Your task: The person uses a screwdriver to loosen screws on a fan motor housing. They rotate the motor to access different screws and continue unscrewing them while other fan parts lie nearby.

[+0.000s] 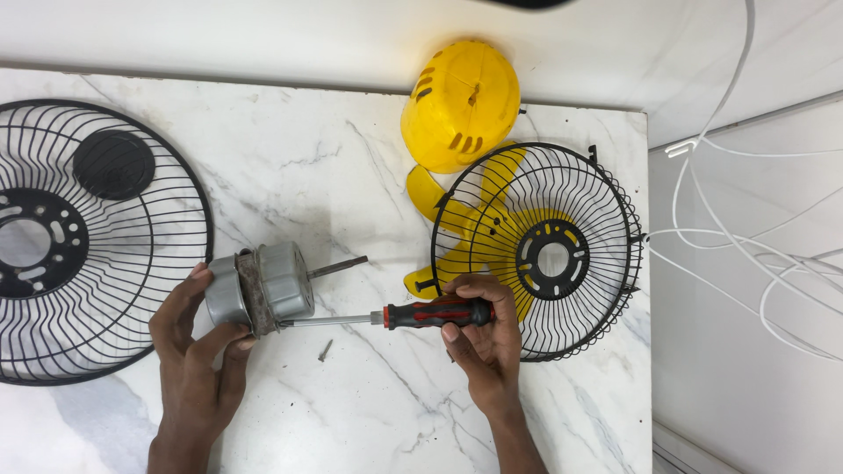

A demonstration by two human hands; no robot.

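Steadying the grey motor [263, 288] at centre-left of the tabletop [351, 158], our left hand [195, 338] clasps it while our right hand [483, 338] closes around the screwdriver [413, 314], tip against its seam.

Single view only — a head-worn camera, looking almost straight down onto the marble table [351, 167], so nothing is shared with a second view. It sits close: both forearms enter from the bottom edge of frame, the left hand [195, 338] and right hand [483, 338] landing just below centre. The table's far edge runs across the top of frame, its right edge falls about three-quarters of the way across, and the far-right corner shows near the upper right. Beyond that edge lies a paler surface with white cables [746, 246]. The left side is cropped — the black fan guard [105, 290] there runs out of frame. The table's near edge is out of view.
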